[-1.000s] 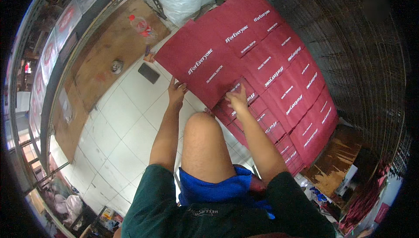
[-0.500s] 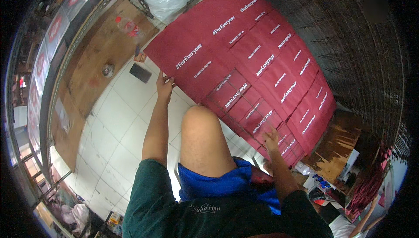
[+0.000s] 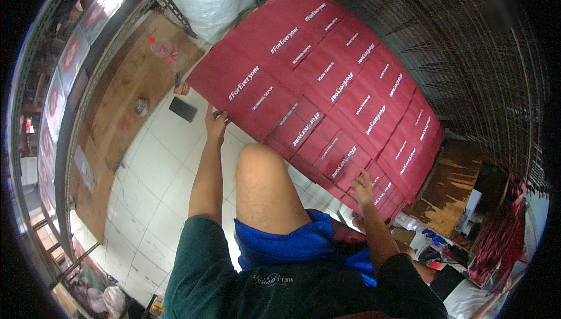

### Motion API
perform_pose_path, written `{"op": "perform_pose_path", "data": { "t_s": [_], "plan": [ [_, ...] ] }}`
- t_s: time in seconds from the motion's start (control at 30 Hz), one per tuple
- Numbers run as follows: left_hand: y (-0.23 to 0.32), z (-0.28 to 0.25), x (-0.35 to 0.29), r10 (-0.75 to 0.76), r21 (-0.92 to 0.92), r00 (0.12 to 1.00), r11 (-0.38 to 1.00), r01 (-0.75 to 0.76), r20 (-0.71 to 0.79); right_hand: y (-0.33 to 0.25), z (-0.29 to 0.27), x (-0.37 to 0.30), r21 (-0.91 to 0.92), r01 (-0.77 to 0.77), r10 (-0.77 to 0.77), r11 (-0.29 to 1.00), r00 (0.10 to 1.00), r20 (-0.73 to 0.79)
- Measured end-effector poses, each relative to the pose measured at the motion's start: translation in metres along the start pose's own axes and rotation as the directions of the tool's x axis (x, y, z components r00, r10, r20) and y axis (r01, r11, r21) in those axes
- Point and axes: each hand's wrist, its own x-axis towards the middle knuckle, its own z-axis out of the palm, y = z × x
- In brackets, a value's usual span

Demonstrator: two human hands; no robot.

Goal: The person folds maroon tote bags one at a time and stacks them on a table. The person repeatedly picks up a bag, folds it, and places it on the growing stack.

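Overlapping dark red sheets with white print [image 3: 345, 85] spread in rows ahead of me, tilted from far left to near right. My left hand [image 3: 216, 123] pinches the near-left edge of a red sheet between thumb and fingers. A thin dark wire frame [image 3: 289, 121] shows across the lower sheets. At the near-right side, my right hand [image 3: 363, 187] has its fingers curled close to the sheets and the wire frame; what lies between the fingertips is too small to make out.
A wooden board [image 3: 108, 138] on the left bears a clear bottle [image 3: 162, 49] and a small round dish [image 3: 141, 107]. A dark phone [image 3: 183, 109] lies beside it. Stacked wire racks [image 3: 467, 67] stand at the right, above a worn wooden box [image 3: 447, 190]. Plastic-wrapped bundles [image 3: 204, 3] stand behind.
The whole view has shifted slightly, with the sheets and phone sitting a little lower and further left. Both hands keep nearly the same places on or near the red sheets.
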Motion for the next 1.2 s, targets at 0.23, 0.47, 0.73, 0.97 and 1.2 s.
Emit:
{"op": "perform_pose_path", "data": {
  "t_s": [0.23,0.47,0.73,0.97,1.2],
  "plan": [
    [0.002,0.006,-0.002,-0.016,-0.004,1.0,1.0,0.016,-0.01,0.015,-0.009,0.005,-0.085,0.057,-0.056,0.995,0.998,0.019],
    [0.005,0.007,0.0,-0.035,0.002,0.999,0.999,0.035,-0.005,0.015,-0.012,-0.001,-0.046,0.01,-0.01,0.999,1.0,-0.003],
    [-0.002,-0.007,0.007,-0.017,-0.018,1.0,1.0,0.017,0.011,-0.012,-0.013,-0.026,0.004,-0.095,0.095,0.995,0.994,-0.046],
    [-0.015,-0.014,0.02,0.052,0.106,0.993,0.994,-0.041,-0.105,0.038,-0.078,-0.042,-0.041,0.12,-0.125,0.992,0.983,-0.135],
    [-0.015,-0.011,-0.049,0.351,0.27,0.92,0.916,-0.298,-0.174,-0.041,-0.22,-0.135,-0.444,0.318,-0.537,0.838,0.629,-0.562]
  ]
}}
